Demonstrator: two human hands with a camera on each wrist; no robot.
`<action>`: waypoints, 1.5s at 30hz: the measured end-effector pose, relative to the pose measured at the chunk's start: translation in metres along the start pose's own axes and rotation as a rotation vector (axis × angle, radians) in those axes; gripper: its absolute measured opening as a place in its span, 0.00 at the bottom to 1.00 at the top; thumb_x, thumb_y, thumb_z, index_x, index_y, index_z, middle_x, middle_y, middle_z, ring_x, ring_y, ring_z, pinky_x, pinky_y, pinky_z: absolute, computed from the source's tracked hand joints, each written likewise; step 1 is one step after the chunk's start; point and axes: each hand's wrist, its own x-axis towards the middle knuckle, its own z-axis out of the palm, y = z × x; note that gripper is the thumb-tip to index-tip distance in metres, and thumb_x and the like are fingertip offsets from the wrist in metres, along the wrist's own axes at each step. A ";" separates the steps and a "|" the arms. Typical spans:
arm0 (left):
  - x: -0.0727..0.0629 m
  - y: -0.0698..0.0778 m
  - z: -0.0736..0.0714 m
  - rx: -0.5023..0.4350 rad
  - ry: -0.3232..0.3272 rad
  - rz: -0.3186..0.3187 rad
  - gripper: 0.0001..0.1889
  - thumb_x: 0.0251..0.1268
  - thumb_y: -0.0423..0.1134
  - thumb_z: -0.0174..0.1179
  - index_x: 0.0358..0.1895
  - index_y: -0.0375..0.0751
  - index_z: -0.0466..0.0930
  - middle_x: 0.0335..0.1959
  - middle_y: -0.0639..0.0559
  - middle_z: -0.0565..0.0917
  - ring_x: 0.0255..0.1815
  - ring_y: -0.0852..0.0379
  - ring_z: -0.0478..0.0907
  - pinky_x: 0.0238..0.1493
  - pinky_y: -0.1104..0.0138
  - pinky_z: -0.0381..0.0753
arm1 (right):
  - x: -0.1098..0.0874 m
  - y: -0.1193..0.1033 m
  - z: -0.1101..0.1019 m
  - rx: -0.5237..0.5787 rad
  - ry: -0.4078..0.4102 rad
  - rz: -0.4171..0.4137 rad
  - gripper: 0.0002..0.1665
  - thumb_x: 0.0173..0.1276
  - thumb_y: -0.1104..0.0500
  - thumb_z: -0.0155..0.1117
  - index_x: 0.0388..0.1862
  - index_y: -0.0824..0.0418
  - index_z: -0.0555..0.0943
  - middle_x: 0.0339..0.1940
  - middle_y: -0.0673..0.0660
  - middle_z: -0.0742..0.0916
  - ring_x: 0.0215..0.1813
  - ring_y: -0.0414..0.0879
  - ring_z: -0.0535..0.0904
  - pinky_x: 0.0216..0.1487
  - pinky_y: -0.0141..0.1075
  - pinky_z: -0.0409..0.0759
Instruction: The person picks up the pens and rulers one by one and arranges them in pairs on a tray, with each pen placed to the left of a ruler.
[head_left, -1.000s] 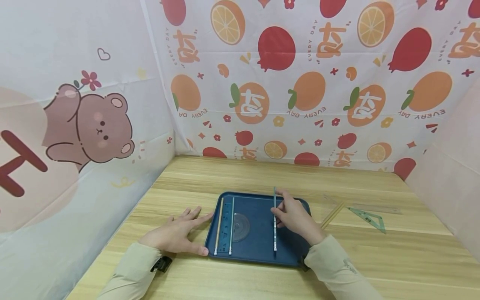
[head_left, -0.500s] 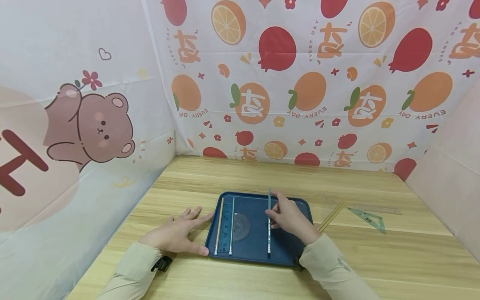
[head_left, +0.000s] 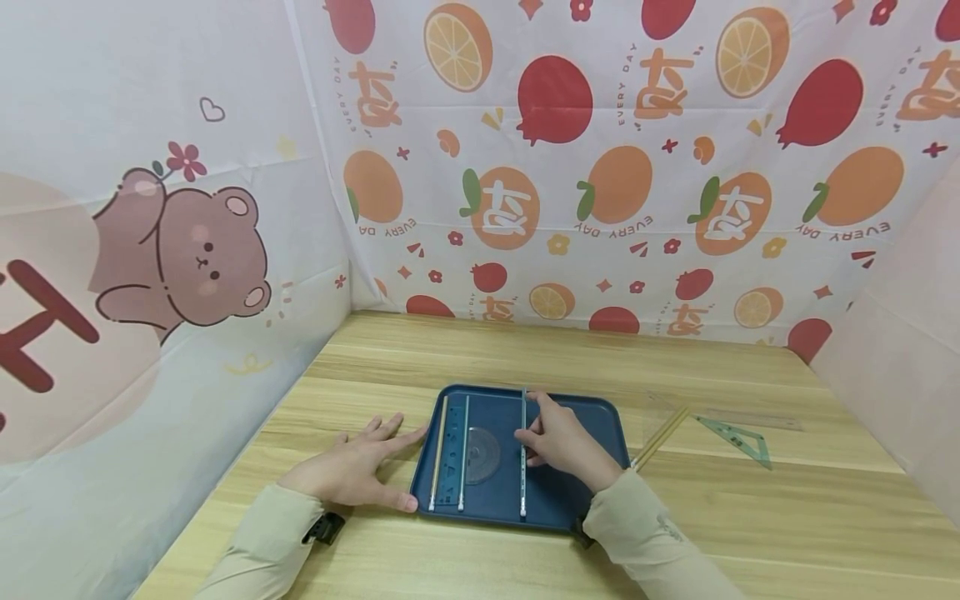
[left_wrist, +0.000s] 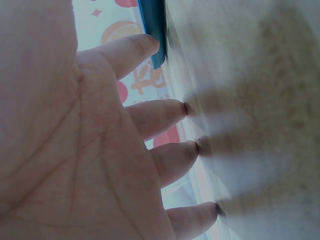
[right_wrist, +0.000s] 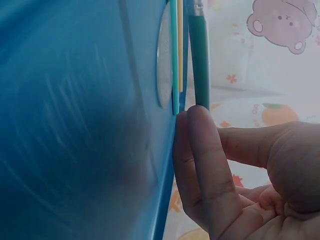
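Observation:
My right hand [head_left: 564,442] pinches a green pencil [head_left: 522,483] between thumb and fingers over the middle of a blue tray [head_left: 577,408]. The pencil's metal-banded end shows in the right wrist view, above the fingertips [right_wrist: 200,120]. At the tray's left side lie a yellow pencil [head_left: 438,450], a blue stencil ruler [head_left: 452,454], another green pencil [head_left: 464,450] and a clear round-edged protractor [head_left: 483,456]. My left hand [head_left: 360,467] has its fingers spread, fingertips on the table and the thumb and index finger at the tray's left edge.
Right of the tray, yellow pencils [head_left: 663,433] lie on the wooden table [head_left: 825,500] beside a green set square [head_left: 738,437]. A clear ruler [head_left: 757,418] is behind it. Printed cloth [head_left: 555,192] hangs at the back and sides.
My right hand has carried the green pencil leftward across the tray and lowered it. The left hand has stayed in place.

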 end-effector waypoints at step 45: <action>0.000 0.000 0.000 0.006 -0.009 -0.013 0.56 0.54 0.70 0.76 0.86 0.58 0.62 0.88 0.29 0.51 0.87 0.20 0.44 0.72 0.15 0.42 | 0.023 -0.025 0.015 -0.275 -0.139 0.068 0.40 0.78 0.61 0.70 0.83 0.66 0.66 0.33 0.60 0.85 0.23 0.44 0.86 0.31 0.35 0.88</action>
